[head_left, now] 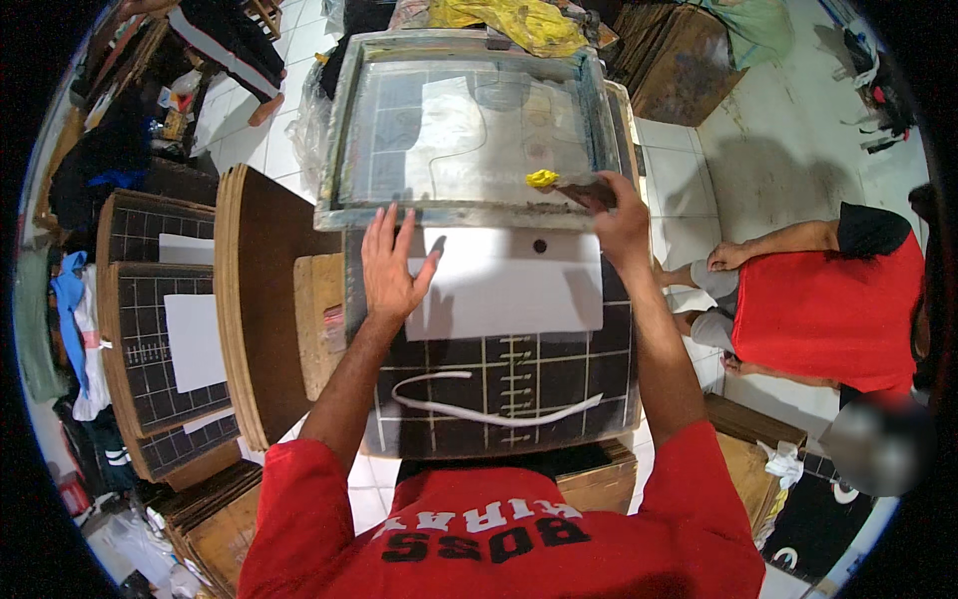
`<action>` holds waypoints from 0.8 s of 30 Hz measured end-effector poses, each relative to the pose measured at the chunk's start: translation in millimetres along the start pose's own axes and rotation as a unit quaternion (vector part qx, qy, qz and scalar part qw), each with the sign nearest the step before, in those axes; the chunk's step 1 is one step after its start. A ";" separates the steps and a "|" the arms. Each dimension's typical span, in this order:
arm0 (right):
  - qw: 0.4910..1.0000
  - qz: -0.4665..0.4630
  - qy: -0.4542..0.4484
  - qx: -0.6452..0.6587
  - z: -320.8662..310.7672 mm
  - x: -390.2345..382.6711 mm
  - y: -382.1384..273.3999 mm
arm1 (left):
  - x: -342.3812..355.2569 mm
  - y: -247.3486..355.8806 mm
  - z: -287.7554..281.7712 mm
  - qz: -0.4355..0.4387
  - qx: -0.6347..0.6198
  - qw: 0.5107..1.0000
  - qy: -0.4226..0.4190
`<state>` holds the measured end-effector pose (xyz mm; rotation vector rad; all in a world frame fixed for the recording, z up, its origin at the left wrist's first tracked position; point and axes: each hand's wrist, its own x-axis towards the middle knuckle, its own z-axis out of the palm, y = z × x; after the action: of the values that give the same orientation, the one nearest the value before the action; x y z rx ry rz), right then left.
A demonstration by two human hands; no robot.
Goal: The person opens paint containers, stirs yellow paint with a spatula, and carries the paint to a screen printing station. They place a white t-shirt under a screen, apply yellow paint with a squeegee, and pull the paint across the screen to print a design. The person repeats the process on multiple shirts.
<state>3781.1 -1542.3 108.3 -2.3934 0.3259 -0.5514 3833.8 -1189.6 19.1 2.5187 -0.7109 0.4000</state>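
My left hand (392, 265) lies with fingers spread, its fingertips on the near edge of a screen-printing frame (338, 130). In my right hand (623, 222), the fingers are closed around a dark flat scraper (577, 194) held over the frame's near right part. A lump of yellow ink (542, 179) sits at the scraper's tip. Through the mesh, pale shapes and a curved outline show. Partly under the frame's near edge is a white sheet (499, 290) with a dark round spot. It rests on a black gridded board (449, 359), where a curved white strip (499, 414) lies nearer me.
Wooden boards (269, 299) stand close on the left, beside gridded boards (150, 349) bearing white sheets. A person in a red shirt (823, 309) sits at the right. Another person's leg (225, 50) shows far left. Yellow plastic (529, 25) lies beyond the frame.
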 end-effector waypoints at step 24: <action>0.975 -0.176 -0.094 -0.102 83.4 123.6 59.2 | 11.4 8.4 51.4 -0.045 0.063 0.993 -0.084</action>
<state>3923.5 -1586.9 49.1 -2.6976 -0.1363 -0.4584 3845.9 -1227.7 -16.2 2.7168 -0.6497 0.2081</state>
